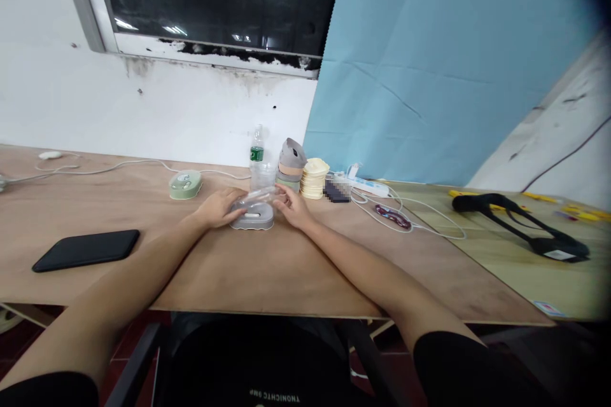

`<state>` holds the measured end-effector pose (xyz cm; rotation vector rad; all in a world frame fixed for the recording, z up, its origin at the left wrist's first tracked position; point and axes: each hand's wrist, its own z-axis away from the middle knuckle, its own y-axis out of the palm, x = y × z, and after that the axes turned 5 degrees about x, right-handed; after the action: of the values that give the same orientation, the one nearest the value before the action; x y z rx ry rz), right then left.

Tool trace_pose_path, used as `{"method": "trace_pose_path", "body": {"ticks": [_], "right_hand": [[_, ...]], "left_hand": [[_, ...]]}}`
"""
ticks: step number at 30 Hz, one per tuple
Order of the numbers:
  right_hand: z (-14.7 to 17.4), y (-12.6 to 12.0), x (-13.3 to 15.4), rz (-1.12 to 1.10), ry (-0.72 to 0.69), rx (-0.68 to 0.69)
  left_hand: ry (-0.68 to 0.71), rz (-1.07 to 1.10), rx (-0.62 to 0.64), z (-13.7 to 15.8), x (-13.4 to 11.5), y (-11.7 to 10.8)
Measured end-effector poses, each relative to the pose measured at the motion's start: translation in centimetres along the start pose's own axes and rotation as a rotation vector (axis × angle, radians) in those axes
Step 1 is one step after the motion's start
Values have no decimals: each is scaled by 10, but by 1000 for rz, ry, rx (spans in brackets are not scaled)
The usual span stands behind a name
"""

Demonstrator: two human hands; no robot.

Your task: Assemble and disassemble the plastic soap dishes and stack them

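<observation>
A low grey plastic box (252,221) with rounded corners sits on the wooden table in front of me, a small dark item visible in its middle. My left hand (222,206) grips its left side, thumb at the near edge. Over the box a clear plastic lid (262,194) is tilted up. My right hand (292,205) pinches the lid's right side between thumb and fingers. Just behind stand a stack of clear plastic lids (262,175), a stack of grey and green boxes (291,159) and a stack of cream-coloured pieces (314,179).
A green lidded box (185,185) and a black phone (86,250) lie left. A plastic bottle (257,145) stands by the wall. Rightward are a dark block (337,190), a power strip (366,187), looped white cables, a dark red item (392,216) and a black strap frame (520,227).
</observation>
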<state>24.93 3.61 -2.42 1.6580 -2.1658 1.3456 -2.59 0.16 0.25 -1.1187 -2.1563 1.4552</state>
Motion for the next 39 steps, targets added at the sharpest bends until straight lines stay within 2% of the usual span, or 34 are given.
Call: {"method": "trace_pose_path", "body": {"ticks": [3, 5, 7, 10, 14, 17, 19, 21, 24, 26, 28, 30, 35, 39], "right_hand": [[0, 4, 11, 23, 3, -242], [1, 10, 21, 102, -79, -303], [1, 19, 33, 204, -202, -239], [-3, 36, 51, 355, -359, -79], [-18, 57, 64, 498, -337, -24], [-27, 64, 64, 483, -279, -42], [-33, 63, 62, 434, -255, -66], [-40, 57, 58, 373, -252, -91], [-56, 43, 50, 283, -249, -110], [-70, 33, 41, 246, -217, -102], [-85, 25, 28, 230, -181, -71], [-99, 18, 13, 221, -151, -45], [-120, 9, -19, 154, -57, -146], [-122, 6, -28, 187, -17, -179]], "left_hand": [[-150, -7, -157, -6, -4, 5], [-341, 25, -306, -10, -10, 8], [-535, 69, -420, -12, -18, 11], [-689, 169, -453, -15, -27, 15], [-774, 334, -438, -16, -26, 17], [-742, 391, -470, -17, -20, 17], [-663, 377, -496, -17, -19, 16], [-548, 304, -467, -16, -20, 15], [-376, 119, -255, -12, -23, 18], [-317, 25, -92, -9, -25, 22], [-287, -21, 15, -8, -25, 26], [-274, -40, 69, -7, -24, 28], [-288, -50, 124, -6, -24, 24], [-292, -36, 154, -6, -24, 22]]}}
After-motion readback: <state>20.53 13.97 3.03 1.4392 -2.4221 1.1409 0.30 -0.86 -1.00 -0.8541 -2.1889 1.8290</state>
